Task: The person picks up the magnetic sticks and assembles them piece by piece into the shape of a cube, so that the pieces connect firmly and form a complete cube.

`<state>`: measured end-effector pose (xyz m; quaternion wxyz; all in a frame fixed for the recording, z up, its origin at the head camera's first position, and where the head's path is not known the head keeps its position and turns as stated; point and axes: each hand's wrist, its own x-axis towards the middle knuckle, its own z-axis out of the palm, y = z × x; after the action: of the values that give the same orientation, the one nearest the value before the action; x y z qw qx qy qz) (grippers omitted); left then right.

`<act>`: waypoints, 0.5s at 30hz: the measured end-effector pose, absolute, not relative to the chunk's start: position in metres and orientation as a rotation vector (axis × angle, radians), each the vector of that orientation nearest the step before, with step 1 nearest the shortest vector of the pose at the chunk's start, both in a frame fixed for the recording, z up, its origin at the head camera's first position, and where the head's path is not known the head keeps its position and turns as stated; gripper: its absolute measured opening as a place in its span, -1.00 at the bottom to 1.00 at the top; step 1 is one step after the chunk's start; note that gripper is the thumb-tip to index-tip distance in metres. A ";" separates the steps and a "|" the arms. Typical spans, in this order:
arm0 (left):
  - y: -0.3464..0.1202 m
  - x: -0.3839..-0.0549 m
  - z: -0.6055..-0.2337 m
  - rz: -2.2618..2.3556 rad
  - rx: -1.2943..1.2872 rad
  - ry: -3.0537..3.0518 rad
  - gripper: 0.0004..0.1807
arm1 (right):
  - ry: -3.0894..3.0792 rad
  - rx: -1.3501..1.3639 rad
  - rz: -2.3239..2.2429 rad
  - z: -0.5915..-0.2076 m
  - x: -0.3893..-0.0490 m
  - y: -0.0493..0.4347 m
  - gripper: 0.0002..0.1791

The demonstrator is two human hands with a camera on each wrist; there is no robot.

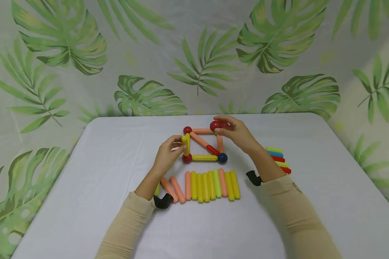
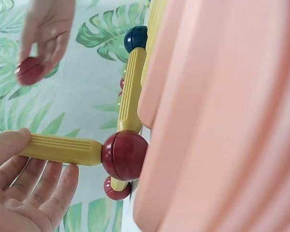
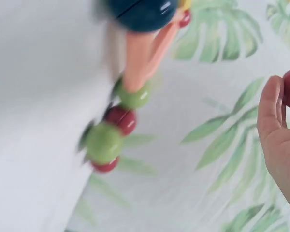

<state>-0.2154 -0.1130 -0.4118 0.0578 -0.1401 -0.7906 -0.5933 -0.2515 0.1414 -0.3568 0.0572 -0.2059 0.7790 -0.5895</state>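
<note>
My left hand (image 1: 168, 153) pinches the upper end of a ridged yellow rod (image 2: 63, 150). This rod stands upright on a red ball (image 2: 125, 155) at the near left corner of a flat square frame. Between the fingers of my right hand (image 1: 239, 132) is another red ball (image 1: 215, 125), held above the frame's far right corner. The frame has a navy ball (image 1: 222, 158) at near right, a red ball (image 1: 187, 130) at far left and a partly hidden green ball (image 3: 134, 94) at far right. A salmon rod (image 1: 198, 139) and a red rod (image 1: 213, 149) form its diagonal.
A row of yellow, salmon and lime rods (image 1: 206, 187) lies in front of the frame. More coloured rods (image 1: 277, 160) lie on the right, beside my right forearm. Loose green (image 3: 104, 143) and red balls sit past the far right corner. A leaf-patterned cloth (image 1: 201, 64) hangs behind the table.
</note>
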 end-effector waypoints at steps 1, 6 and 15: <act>-0.112 -0.215 -0.412 -1.808 -0.424 -2.394 -0.69 | 2.346 -0.663 -1.788 -0.354 -0.249 0.133 -0.49; -0.111 -0.215 -0.411 -1.811 -0.445 -2.400 -0.70 | 2.279 -0.844 -1.770 -0.346 -0.239 0.097 -0.55; -0.112 -0.215 -0.409 -1.744 -0.484 -2.436 -0.64 | 2.310 -0.867 -1.702 -0.355 -0.240 0.075 -0.61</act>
<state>-0.2149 -0.1124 -0.4087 0.0535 -0.1594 -0.8016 -0.5737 -0.2400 0.0750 -0.3550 0.0718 -0.2884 0.7687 -0.5664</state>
